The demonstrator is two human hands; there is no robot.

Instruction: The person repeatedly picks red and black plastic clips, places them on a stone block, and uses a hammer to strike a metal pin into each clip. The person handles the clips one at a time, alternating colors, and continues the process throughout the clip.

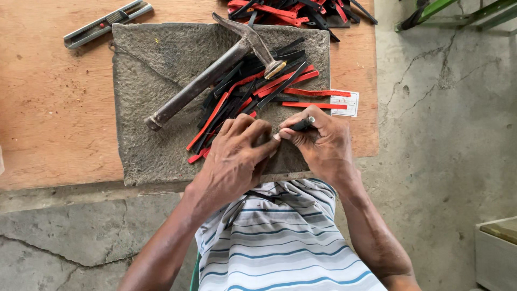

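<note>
Pinched in the right hand (322, 144) grip is a small dark tool (302, 124), tip up; the left hand (236, 153) is pressed fingers-down on a strip by the red and black strips (253, 91). Marking or punching seems underway; steady alignment is needed. A hammer (215, 70) lies on the stone slab (145, 81), over a wooden tabletop (48, 108) and cracked concrete floor (447, 108).

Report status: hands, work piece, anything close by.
Left hand pressing on stone slab. Right hand grips small dark tool. Red and black strips and hammer just beyond.
</note>
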